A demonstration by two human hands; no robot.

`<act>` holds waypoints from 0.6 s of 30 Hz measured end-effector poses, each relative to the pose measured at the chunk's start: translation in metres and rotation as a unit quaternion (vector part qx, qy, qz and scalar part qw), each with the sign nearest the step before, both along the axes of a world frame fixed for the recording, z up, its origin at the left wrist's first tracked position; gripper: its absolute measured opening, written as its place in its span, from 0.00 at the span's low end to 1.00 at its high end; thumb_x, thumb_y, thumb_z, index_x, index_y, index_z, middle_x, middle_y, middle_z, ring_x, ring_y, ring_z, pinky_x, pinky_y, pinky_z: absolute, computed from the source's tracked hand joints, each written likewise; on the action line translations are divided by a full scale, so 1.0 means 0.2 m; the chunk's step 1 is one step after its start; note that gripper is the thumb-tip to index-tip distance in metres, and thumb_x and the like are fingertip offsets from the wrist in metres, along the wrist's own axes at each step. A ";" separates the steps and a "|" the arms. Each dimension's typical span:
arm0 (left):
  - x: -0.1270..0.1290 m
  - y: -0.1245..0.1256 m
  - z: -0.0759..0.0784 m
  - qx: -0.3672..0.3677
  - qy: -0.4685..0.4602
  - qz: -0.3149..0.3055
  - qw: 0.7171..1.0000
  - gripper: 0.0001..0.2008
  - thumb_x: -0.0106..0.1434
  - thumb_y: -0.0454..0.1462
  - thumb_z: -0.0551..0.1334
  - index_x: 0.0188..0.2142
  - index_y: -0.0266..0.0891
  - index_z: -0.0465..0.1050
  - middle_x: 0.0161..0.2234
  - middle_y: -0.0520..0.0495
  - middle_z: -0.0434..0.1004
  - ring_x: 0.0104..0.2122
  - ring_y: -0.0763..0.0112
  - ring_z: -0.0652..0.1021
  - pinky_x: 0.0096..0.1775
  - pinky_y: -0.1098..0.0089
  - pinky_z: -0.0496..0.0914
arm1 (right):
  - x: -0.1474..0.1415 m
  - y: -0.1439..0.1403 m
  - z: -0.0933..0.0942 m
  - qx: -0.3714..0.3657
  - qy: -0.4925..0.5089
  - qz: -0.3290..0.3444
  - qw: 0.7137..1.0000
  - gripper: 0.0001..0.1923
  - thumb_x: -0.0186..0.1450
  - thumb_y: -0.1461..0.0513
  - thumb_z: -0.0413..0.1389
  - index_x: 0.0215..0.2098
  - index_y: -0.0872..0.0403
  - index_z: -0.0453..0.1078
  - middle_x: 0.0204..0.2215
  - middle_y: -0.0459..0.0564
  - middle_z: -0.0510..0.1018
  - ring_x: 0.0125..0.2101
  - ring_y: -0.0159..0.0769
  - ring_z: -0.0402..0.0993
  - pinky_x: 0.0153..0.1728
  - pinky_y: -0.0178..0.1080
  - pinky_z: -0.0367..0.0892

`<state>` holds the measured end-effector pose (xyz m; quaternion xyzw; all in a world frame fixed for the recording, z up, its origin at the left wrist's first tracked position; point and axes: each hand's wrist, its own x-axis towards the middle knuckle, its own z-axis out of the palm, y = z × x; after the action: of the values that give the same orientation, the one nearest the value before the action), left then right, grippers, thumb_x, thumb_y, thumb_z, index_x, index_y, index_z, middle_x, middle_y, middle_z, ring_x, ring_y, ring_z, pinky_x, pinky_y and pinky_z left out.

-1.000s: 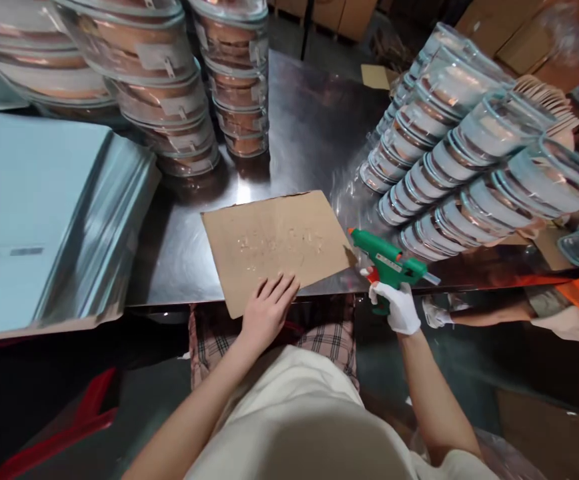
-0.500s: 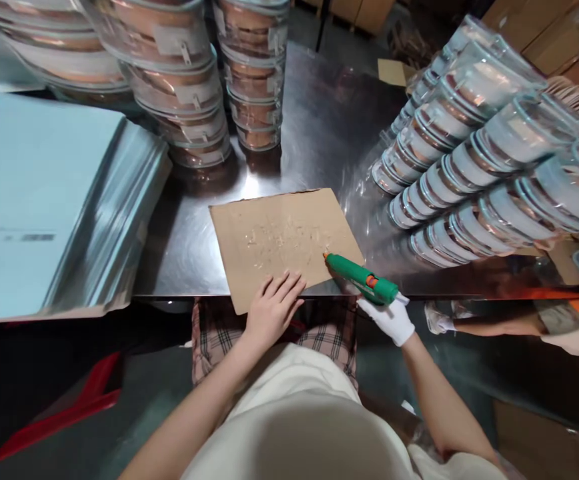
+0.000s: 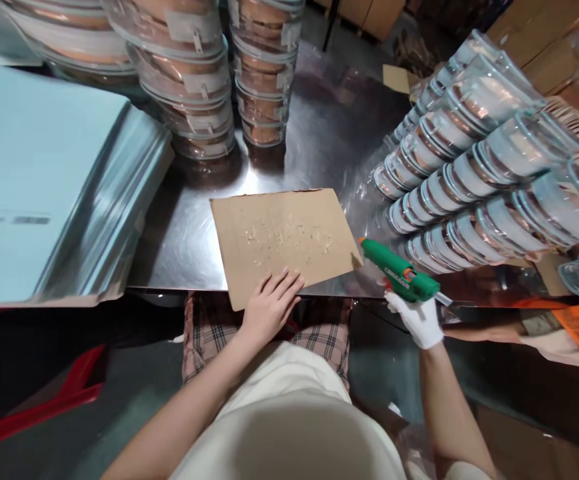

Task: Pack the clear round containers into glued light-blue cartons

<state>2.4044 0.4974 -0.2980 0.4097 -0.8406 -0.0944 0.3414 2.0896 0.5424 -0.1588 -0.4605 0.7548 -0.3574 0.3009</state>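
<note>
We rested our left hand (image 3: 269, 310), fingers slightly apart, on the near edge of the cardboard sheet (image 3: 282, 233), likely steadying its overhang off the metal table (image 3: 327, 147), while our right hand (image 3: 419, 323) clamped its gloved fingers round the glue gun (image 3: 392, 265), nozzle (image 3: 362, 241) just right of the sheet.

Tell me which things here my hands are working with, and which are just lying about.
In use:
Glue gun, held in the gloved right hand
Cardboard, under the bare left hand

Apparently just lying about:
Tubs, stacked left and right
Pale blue stack, at far left
</note>
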 end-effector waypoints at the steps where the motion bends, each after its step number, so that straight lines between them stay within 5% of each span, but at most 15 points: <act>1: 0.00 0.00 0.00 0.004 0.000 -0.001 1.000 0.21 0.77 0.38 0.59 0.67 0.46 0.73 0.65 0.44 0.77 0.64 0.56 0.77 0.66 0.54 0.65 | 0.04 -0.01 -0.02 -0.003 -0.014 0.010 1.000 0.21 0.55 0.53 0.71 0.45 0.50 0.78 0.41 0.54 0.87 0.36 0.48 0.83 0.39 0.48 0.81; 5: 0.00 0.00 0.01 0.014 -0.015 -0.004 1.000 0.20 0.78 0.38 0.58 0.66 0.46 0.73 0.65 0.44 0.77 0.64 0.56 0.77 0.66 0.53 0.66 | 0.17 -0.06 -0.10 0.004 0.024 0.093 0.995 0.13 0.51 0.53 0.71 0.33 0.48 0.80 0.35 0.53 0.87 0.38 0.53 0.84 0.49 0.54 0.80; 11: 0.00 0.00 0.01 0.001 -0.024 0.004 1.000 0.19 0.78 0.38 0.58 0.64 0.44 0.75 0.64 0.44 0.77 0.64 0.56 0.77 0.65 0.54 0.66 | 0.18 -0.09 -0.04 0.041 0.108 0.151 0.982 0.09 0.55 0.53 0.65 0.27 0.48 0.78 0.27 0.50 0.83 0.31 0.48 0.82 0.40 0.48 0.80; 15: 0.00 0.00 -0.01 0.025 -0.007 -0.002 1.000 0.22 0.77 0.38 0.58 0.68 0.47 0.72 0.65 0.43 0.76 0.65 0.56 0.76 0.67 0.52 0.64 | 0.09 -0.07 0.04 0.059 0.127 0.128 0.982 0.10 0.53 0.54 0.68 0.22 0.49 0.74 0.21 0.49 0.79 0.25 0.42 0.76 0.32 0.43 0.77; 18: 0.00 0.00 -0.02 0.029 0.002 -0.007 1.000 0.23 0.77 0.38 0.58 0.69 0.47 0.70 0.66 0.43 0.76 0.65 0.56 0.76 0.68 0.53 0.64 | 0.04 -0.08 0.05 0.011 0.062 0.060 0.996 0.13 0.54 0.53 0.70 0.33 0.51 0.79 0.32 0.52 0.85 0.27 0.41 0.78 0.27 0.40 0.75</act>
<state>2.4040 0.4975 -0.3019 0.4132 -0.8400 -0.1220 0.3299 2.0974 0.5256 -0.1495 -0.5230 0.7467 -0.3009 0.2801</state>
